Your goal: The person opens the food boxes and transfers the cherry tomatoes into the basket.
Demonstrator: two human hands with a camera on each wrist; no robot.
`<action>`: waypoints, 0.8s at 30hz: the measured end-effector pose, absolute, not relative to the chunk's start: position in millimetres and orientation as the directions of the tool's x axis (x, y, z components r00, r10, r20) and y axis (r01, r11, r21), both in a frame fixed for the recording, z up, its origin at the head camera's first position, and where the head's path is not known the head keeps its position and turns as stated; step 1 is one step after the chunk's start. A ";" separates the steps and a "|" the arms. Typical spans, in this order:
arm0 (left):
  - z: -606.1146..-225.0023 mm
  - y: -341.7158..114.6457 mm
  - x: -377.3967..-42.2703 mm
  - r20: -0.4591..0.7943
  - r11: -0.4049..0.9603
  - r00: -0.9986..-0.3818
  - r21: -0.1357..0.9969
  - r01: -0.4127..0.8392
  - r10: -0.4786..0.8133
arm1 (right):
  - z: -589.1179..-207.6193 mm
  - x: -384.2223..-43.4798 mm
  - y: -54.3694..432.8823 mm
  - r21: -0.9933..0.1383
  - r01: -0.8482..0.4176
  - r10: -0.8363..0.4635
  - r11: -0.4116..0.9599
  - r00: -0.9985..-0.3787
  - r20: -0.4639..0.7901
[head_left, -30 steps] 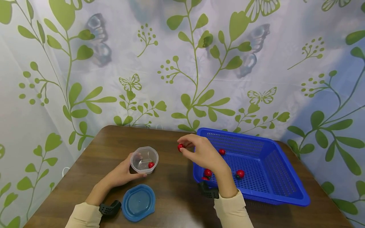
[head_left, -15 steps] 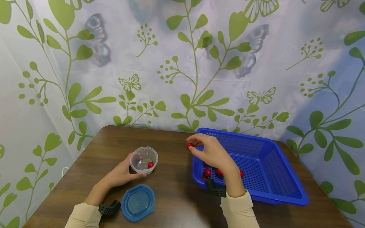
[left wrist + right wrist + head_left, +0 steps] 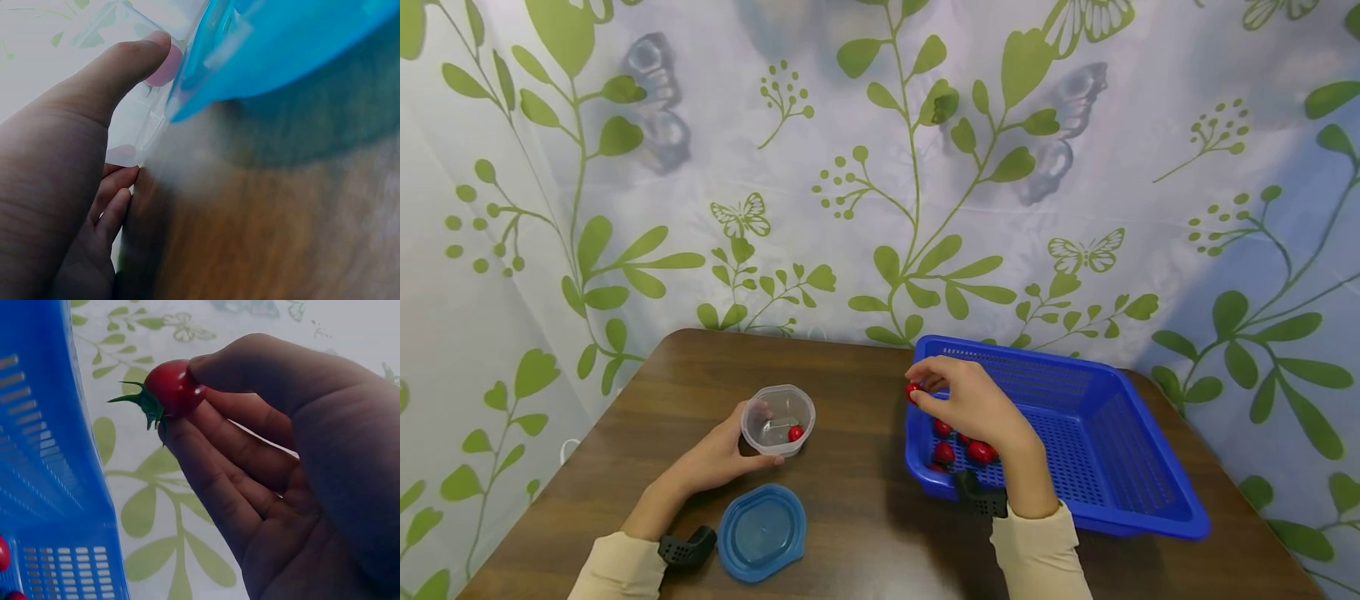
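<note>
A clear plastic container (image 3: 777,414) stands on the table at left of centre, one small red cherry tomato (image 3: 795,433) inside it. My left hand (image 3: 721,452) holds it from the left, thumb at the near side and fingers behind. Between thumb and fingertips my right hand (image 3: 967,402) pinches another cherry tomato (image 3: 177,388), green stem attached, above the left rim of the blue basket (image 3: 1157,454). Several more tomatoes (image 3: 979,452) lie in that basket, partly hidden by the right wrist. A blue lid (image 3: 762,533) lies just in front of the container.
The brown wooden table (image 3: 857,500) carries everything. A patterned curtain (image 3: 820,167) with green leaves and butterflies hangs right behind it. Dark straps sit on both wrists. The basket's raised walls stand at the right of the table.
My right hand has moved right with its tomato, from over the table to the basket's left rim. The left hand and container stay in place.
</note>
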State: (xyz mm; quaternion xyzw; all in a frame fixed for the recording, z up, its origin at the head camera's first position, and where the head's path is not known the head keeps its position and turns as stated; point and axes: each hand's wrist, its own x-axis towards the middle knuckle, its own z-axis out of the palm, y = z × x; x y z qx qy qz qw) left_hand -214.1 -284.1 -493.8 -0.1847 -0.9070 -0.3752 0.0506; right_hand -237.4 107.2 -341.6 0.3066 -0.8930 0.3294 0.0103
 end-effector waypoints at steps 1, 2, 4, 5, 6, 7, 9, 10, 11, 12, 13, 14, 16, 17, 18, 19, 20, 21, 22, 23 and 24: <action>-493.6 -284.1 -214.1 0.229 0.650 -0.927 0.663 0.372 0.297 | -341.5 -237.7 109.6 -0.583 -0.548 -0.535 0.601 -0.817 0.216; -493.2 -283.9 -214.2 0.228 0.649 -0.928 0.664 0.370 0.296 | -341.5 -238.1 112.1 -0.581 -0.541 -0.530 0.607 -0.821 0.211; -492.5 -283.7 -214.2 0.224 0.647 -0.929 0.669 0.366 0.294 | -341.8 -239.0 117.0 -0.573 -0.532 -0.522 0.623 -0.829 0.201; -492.1 -283.7 -214.1 0.221 0.646 -0.930 0.671 0.363 0.293 | -342.0 -239.3 119.3 -0.571 -0.525 -0.518 0.631 -0.833 0.193; -492.0 -283.7 -214.1 0.218 0.645 -0.931 0.674 0.360 0.292 | -342.1 -239.5 121.5 -0.568 -0.519 -0.514 0.639 -0.837 0.186; -491.9 -283.7 -214.2 0.214 0.643 -0.932 0.678 0.356 0.291 | -342.1 -239.7 123.4 -0.570 -0.511 -0.511 0.643 -0.841 0.178; -492.0 -283.7 -214.0 0.208 0.640 -0.934 0.683 0.352 0.292 | -342.2 -239.9 126.5 -0.569 -0.501 -0.506 0.652 -0.847 0.165; -492.2 -283.7 -213.9 0.206 0.640 -0.934 0.684 0.350 0.292 | -342.3 -240.1 127.8 -0.568 -0.495 -0.503 0.657 -0.850 0.160; -492.5 -283.6 -213.9 0.206 0.639 -0.934 0.685 0.350 0.292 | -342.5 -240.3 129.2 -0.569 -0.489 -0.500 0.661 -0.853 0.153; -492.9 -283.6 -213.8 0.205 0.640 -0.934 0.685 0.349 0.291 | -342.9 -240.6 130.5 -0.569 -0.484 -0.497 0.665 -0.855 0.146; -492.9 -283.6 -213.8 0.206 0.640 -0.934 0.684 0.350 0.290 | -343.1 -240.9 131.8 -0.568 -0.477 -0.493 0.671 -0.859 0.139; -493.0 -283.6 -213.9 0.207 0.641 -0.934 0.683 0.351 0.290 | -343.1 -241.0 133.1 -0.569 -0.469 -0.487 0.675 -0.863 0.132; -492.7 -283.6 -213.8 0.209 0.642 -0.934 0.681 0.352 0.290 | -343.1 -241.5 135.5 -0.568 -0.455 -0.478 0.686 -0.870 0.120; -492.4 -283.8 -213.7 0.211 0.642 -0.934 0.681 0.353 0.290 | -342.9 -241.7 136.7 -0.568 -0.454 -0.478 0.687 -0.870 0.119; -491.8 -283.9 -213.6 0.212 0.641 -0.933 0.681 0.354 0.289 | -342.5 -241.9 137.8 -0.567 -0.454 -0.477 0.687 -0.871 0.118; -491.5 -283.7 -213.5 0.214 0.639 -0.933 0.683 0.355 0.290 | -342.3 -242.0 139.0 -0.568 -0.448 -0.474 0.690 -0.873 0.113; -491.3 -283.6 -213.4 0.216 0.637 -0.932 0.683 0.357 0.290 | -342.2 -242.0 140.0 -0.568 -0.444 -0.471 0.693 -0.875 0.109; -490.9 -283.4 -213.3 0.219 0.635 -0.932 0.684 0.358 0.289 | -342.3 -242.2 141.3 -0.568 -0.440 -0.469 0.695 -0.877 0.105; -490.6 -283.2 -213.2 0.221 0.634 -0.931 0.685 0.359 0.289 | -342.4 -242.5 142.4 -0.570 -0.435 -0.467 0.697 -0.879 0.100; -490.3 -283.0 -213.1 0.227 0.634 -0.929 0.682 0.365 0.291 | -342.4 -242.5 143.6 -0.572 -0.434 -0.467 0.696 -0.879 0.097; -490.1 -282.9 -213.1 0.231 0.632 -0.927 0.681 0.370 0.294 | -342.8 -242.6 144.7 -0.574 -0.422 -0.460 0.701 -0.884 0.089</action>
